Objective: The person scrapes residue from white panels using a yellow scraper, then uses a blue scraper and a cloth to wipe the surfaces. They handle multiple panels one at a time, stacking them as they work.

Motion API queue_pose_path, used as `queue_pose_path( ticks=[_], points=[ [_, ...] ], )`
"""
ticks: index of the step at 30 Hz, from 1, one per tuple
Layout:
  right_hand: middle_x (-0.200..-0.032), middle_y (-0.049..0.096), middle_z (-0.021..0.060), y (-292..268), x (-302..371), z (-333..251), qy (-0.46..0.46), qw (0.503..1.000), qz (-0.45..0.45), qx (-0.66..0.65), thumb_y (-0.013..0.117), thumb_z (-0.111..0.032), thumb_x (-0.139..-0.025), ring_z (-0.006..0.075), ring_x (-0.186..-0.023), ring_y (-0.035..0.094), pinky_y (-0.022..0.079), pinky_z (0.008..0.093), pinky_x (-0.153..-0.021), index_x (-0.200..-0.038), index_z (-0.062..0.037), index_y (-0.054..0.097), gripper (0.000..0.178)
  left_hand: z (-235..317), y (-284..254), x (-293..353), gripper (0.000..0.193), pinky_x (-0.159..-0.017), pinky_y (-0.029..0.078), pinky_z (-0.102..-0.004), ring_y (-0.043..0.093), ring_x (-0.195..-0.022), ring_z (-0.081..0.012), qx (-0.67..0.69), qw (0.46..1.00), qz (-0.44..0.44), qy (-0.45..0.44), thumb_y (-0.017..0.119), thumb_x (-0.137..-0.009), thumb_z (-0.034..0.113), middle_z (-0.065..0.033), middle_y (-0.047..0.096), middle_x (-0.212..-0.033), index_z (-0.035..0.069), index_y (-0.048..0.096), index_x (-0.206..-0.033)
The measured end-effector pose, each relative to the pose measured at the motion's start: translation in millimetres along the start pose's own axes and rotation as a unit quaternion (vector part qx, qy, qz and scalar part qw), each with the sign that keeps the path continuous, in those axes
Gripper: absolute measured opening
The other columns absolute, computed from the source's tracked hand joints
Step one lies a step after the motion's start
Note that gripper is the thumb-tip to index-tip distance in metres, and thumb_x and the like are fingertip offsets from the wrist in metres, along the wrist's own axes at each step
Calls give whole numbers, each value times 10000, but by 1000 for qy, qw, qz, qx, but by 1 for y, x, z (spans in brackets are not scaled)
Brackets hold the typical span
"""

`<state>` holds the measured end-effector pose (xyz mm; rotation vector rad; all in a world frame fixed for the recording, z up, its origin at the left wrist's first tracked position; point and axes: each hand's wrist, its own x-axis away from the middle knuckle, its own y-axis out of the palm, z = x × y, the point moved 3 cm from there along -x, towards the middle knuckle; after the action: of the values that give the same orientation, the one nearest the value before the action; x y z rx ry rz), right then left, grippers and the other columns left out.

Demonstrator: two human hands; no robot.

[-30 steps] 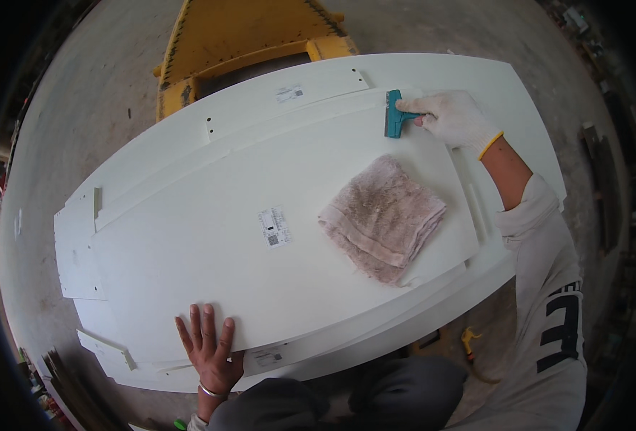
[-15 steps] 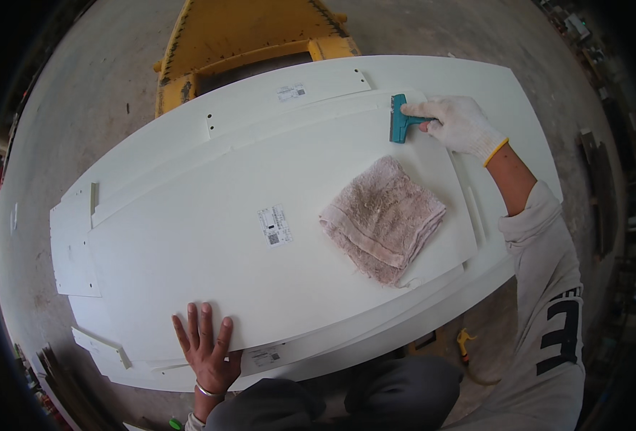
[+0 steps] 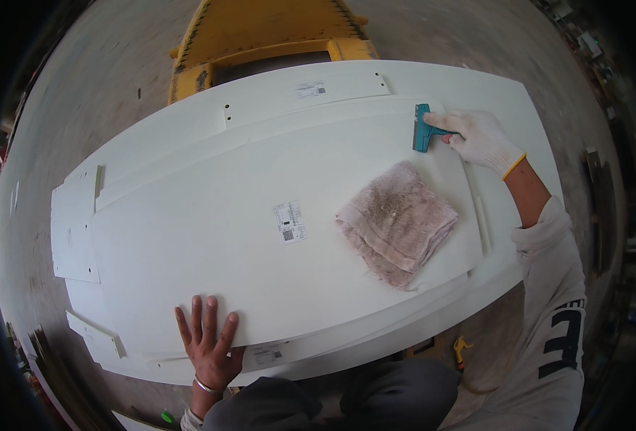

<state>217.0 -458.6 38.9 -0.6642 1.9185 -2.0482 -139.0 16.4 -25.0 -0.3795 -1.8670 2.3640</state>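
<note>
A stack of white panels (image 3: 189,215) lies in front of me, the top one bearing a printed label (image 3: 289,222). My left hand (image 3: 212,345), bare with a bracelet at the wrist, rests flat on the near edge of the top panel, fingers spread. In a white knit glove with a yellow cuff, my right hand (image 3: 483,138) grips a teal scraper (image 3: 422,129) by its handle. The scraper's wide head is over the far right part of the top panel; whether it touches cannot be told. A folded, stained pinkish towel (image 3: 398,224) lies nearer me, below the scraper.
A yellow metal frame (image 3: 268,43) stands behind the stack. Smaller white pieces (image 3: 76,223) lie at the left end. A yellow air blow gun (image 3: 462,350) with a hose is low by my right leg. Dark boards (image 3: 600,208) lie on the floor at right.
The whole view has shifted slightly, with the panels, towel and yellow frame appearing farther right. My right hand keeps its grip on the scraper, and my left hand stays on the panel.
</note>
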Motion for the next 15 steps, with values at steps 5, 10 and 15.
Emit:
queue_pose_path(
  ticks=[5, 10, 15],
  points=[
    [-1067, 724, 101, 2, -1, -2, -12, 999, 28, -22, 650, -139, -988, 280, -881, 690, 567, 402, -824, -1386, -289, 690, 428, -1, 0, 3, 773, -1249, 157, -731, 368, -1522, -509, -2, 1000, 7, 4, 754, -685, 86, -227, 459, -1623, 182, 610, -1438],
    [-953, 708, 93, -9, -12, -33, -1, 1000, -8, 11, 657, -142, -985, 266, -843, 687, 566, 391, -790, -1370, -295, 704, 416, 0, -1, -2, 839, -1245, 162, -733, 358, -1537, -480, 24, 1000, 6, -1, 836, -593, 118, -204, 456, -1629, 200, 644, -1406],
    [-903, 690, 91, -11, -38, -91, -92, 995, 42, -6, 666, -204, -987, 275, -849, 694, 568, 407, -798, -1385, -298, 694, 411, -2, -3, 0, 874, -1252, 148, -725, 360, -1548, -436, 37, 999, 13, -16, 906, -563, 177, -159, 463, -1634, 236, 659, -1399]
  ],
)
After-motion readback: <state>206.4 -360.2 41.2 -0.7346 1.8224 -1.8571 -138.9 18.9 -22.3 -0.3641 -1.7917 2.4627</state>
